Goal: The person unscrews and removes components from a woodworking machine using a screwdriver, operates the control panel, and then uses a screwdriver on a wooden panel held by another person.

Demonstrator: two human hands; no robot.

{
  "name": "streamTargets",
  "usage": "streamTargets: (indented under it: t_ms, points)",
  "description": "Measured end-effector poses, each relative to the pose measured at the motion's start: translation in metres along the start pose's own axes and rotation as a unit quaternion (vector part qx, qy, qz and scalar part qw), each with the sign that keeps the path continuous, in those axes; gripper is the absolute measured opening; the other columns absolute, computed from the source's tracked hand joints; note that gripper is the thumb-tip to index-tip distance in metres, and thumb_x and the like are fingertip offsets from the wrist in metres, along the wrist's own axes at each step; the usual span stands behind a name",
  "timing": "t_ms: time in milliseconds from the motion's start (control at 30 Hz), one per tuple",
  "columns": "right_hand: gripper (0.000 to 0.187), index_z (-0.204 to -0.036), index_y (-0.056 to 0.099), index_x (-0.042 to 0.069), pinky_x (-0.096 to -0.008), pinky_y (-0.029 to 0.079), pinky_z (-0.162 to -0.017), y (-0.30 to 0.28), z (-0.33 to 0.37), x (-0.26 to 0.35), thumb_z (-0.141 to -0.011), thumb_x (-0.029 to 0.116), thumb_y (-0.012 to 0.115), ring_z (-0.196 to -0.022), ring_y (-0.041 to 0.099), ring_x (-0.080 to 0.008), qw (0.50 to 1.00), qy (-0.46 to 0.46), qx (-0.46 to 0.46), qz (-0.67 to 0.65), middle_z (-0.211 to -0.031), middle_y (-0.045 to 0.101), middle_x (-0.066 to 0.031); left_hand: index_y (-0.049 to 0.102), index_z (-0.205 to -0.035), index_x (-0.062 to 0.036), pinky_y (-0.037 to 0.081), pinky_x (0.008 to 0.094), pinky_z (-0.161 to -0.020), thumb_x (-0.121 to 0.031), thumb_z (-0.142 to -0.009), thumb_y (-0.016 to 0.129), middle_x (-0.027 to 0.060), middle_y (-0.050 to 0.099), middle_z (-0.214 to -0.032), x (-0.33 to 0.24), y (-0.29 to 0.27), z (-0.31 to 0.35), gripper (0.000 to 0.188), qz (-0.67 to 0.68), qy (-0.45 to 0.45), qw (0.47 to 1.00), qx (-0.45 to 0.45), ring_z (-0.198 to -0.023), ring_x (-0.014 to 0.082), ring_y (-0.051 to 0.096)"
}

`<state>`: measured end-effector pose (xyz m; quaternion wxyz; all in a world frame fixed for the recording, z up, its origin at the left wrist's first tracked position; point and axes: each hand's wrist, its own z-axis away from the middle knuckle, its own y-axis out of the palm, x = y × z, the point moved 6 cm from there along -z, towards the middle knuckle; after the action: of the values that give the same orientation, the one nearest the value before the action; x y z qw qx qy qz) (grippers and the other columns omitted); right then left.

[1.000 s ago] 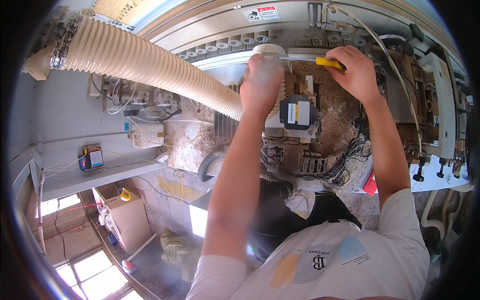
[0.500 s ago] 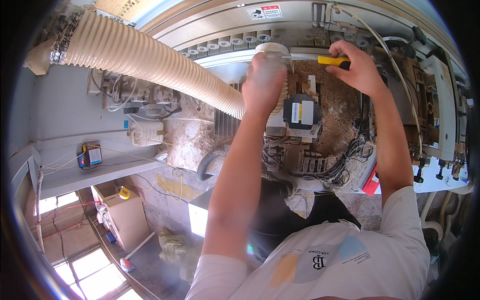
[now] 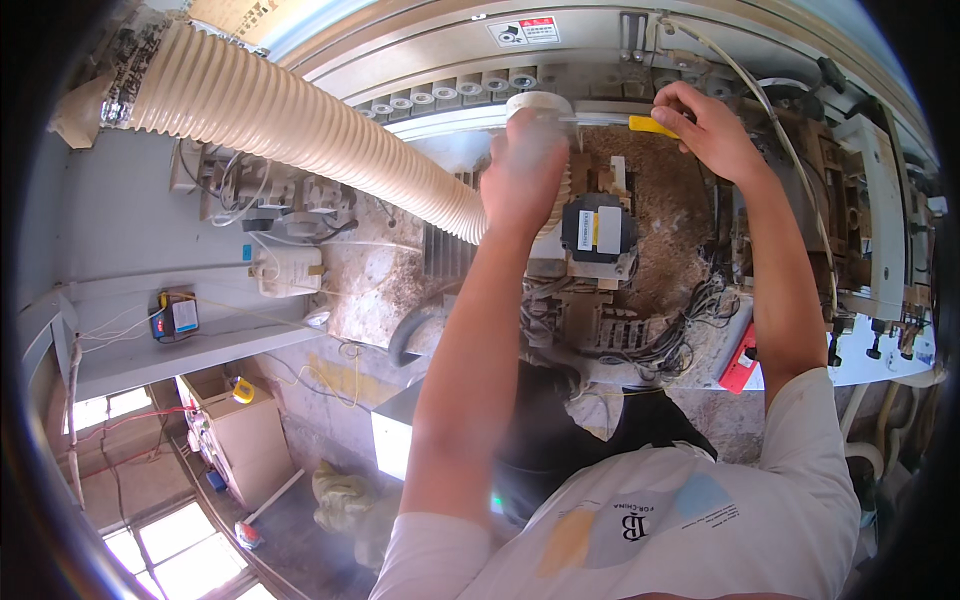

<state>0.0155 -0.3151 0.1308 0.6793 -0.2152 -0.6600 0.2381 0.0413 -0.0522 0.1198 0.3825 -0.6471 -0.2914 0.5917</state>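
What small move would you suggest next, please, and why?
Probably a slight turn of the yellow-handled tool with the right hand, which holds it: its shaft points toward the pale collar, where the left hand seems placed to steady things.

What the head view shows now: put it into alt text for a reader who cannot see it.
A person's right hand holds a yellow-handled tool whose thin shaft points left, toward the blurred left hand at the round white end of a cream ribbed hose. Lower, between the hands, a black labelled block sits on a dusty machine.
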Motion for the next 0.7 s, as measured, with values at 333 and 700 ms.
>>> streamTargets:
  t_ms: [333, 700]
  points:
    - [0.049, -0.129, 0.053, 0.009, -0.0236, 0.045, -0.067, -0.005, 0.012, -0.04, -0.095, 0.039, 0.071, -0.081, 0.061, -0.0073, 0.963, 0.135, 0.012, -0.233, -0.107, 0.062, -0.0023, 0.042, -0.143, -0.0248, 0.051, 0.0478, -0.092, -0.055, -0.093, 0.061, 0.0211, 0.064, -0.122, -0.004, -0.001, 0.004, 0.062, -0.041, 0.041, 0.998, -0.005, -0.105, 0.0409, 0.067]
    - [0.044, -0.128, 0.056, 0.008, -0.0229, 0.042, -0.061, 0.006, 0.019, -0.034, -0.1, 0.041, 0.062, -0.068, 0.049, -0.0059, 0.95, 0.102, -0.069, -0.285, -0.1, 0.058, 0.0006, 0.043, -0.142, -0.0242, 0.052, 0.0477, -0.09, -0.053, -0.093, 0.062, 0.0202, 0.065, -0.121, -0.004, 0.0, 0.004, 0.06, -0.041, 0.04, 0.998, -0.016, -0.104, 0.04, 0.067]
